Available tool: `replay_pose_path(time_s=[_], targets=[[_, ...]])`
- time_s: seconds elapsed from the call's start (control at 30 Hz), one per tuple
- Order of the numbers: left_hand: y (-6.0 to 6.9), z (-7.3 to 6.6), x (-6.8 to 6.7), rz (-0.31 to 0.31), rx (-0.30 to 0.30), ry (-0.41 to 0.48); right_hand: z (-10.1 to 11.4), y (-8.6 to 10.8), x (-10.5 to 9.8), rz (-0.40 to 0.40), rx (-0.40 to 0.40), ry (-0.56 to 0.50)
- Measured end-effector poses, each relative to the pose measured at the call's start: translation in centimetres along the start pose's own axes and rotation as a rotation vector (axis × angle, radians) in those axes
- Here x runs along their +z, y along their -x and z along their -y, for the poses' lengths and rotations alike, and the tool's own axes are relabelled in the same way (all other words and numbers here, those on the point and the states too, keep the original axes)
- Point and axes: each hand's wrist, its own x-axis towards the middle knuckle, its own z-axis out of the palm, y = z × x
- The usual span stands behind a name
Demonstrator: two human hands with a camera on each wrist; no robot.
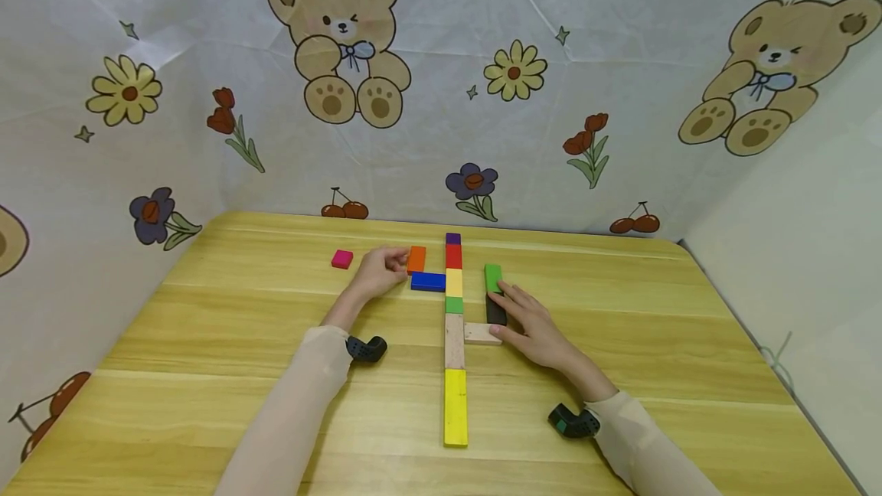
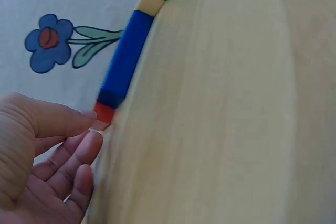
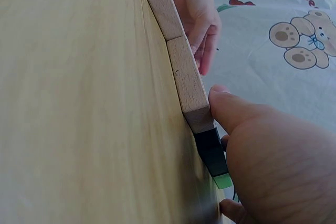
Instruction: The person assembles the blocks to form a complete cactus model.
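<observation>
My left hand (image 1: pixel 380 272) is at the left side of an orange block (image 1: pixel 416 260), its thumb and fingertips by that block's edge. Below it, a blue block (image 1: pixel 429 282) reaches right to a column of blocks. My right hand (image 1: pixel 536 327) rests on the right-hand blocks with fingers extended. Its thumb touches the free end of a bare wooden block (image 1: pixel 478 333), while its fingertips lie at a black block (image 1: pixel 495 309) and the green block (image 1: pixel 492 277) above. Part of the black block hides beneath the fingers.
The upright column includes purple (image 1: pixel 452 238), red (image 1: pixel 453 256), pale yellow (image 1: pixel 454 282), small green (image 1: pixel 454 305), plain wood (image 1: pixel 455 341) and long yellow (image 1: pixel 455 408) blocks. A pink block (image 1: pixel 341 259) lies apart at left. Patterned cloth (image 1: pixel 441 136) hangs behind the wooden table (image 1: pixel 654 343).
</observation>
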Motion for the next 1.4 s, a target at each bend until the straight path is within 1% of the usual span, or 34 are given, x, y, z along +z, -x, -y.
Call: replay_pose_path(time_s=[0.07, 0.13, 0.2, 0.27, 0.33, 0.43, 0.53, 0.63, 0.73, 0.87, 0.97, 1.1, 1.4], targets=[[0.5, -0.4, -0.7, -0.008, 0.007, 0.013, 0.0, 0.0, 0.0, 0.006, 0.007, -0.007], [1.0, -0.7, -1.7, -0.041, 0.024, 0.035, 0.0, 0.0, -0.1, 0.008, 0.012, -0.01], [1.4, -0.9, -2.8, -0.097, 0.058, 0.056, 0.1, 0.0, -0.1, 0.007, 0.012, -0.014], [1.8, -0.9, -3.9, -0.167, 0.083, 0.071, 0.1, 0.0, -0.1, 0.006, 0.012, -0.011], [2.3, -0.6, -5.0, -0.233, 0.097, 0.074, 0.1, 0.0, -0.1, 0.005, 0.008, -0.008], [2.8, 0.1, -6.3, -0.299, 0.081, 0.076, 0.1, 0.1, -0.1, 0.001, 0.002, 0.001], [3.1, 1.0, -7.2, -0.328, 0.054, 0.082, 0.1, 0.1, -0.2, -0.002, 0.001, 0.001], [3.2, 1.6, -7.8, -0.338, 0.027, 0.087, 0.1, 0.1, -0.2, -0.001, 0.003, 0.003], [3.3, 2.3, -8.1, -0.329, -0.01, 0.09, 0.0, 0.1, -0.2, 0.001, 0.006, 0.005], [3.2, 3.2, -8.0, -0.283, -0.07, 0.078, 0.0, 0.0, -0.2, 0.002, 0.012, -0.001], [3.1, 4.0, -7.8, -0.249, -0.097, 0.062, -0.1, 0.0, 0.0, -0.001, 0.006, 0.003], [3.0, 4.5, -7.5, -0.233, -0.11, 0.043, -0.2, 0.0, 0.2, -0.005, -0.004, 0.01], [3.1, 4.6, -7.4, -0.22, -0.127, -0.013, -0.1, 0.0, 0.1, -0.009, -0.002, 0.017]])
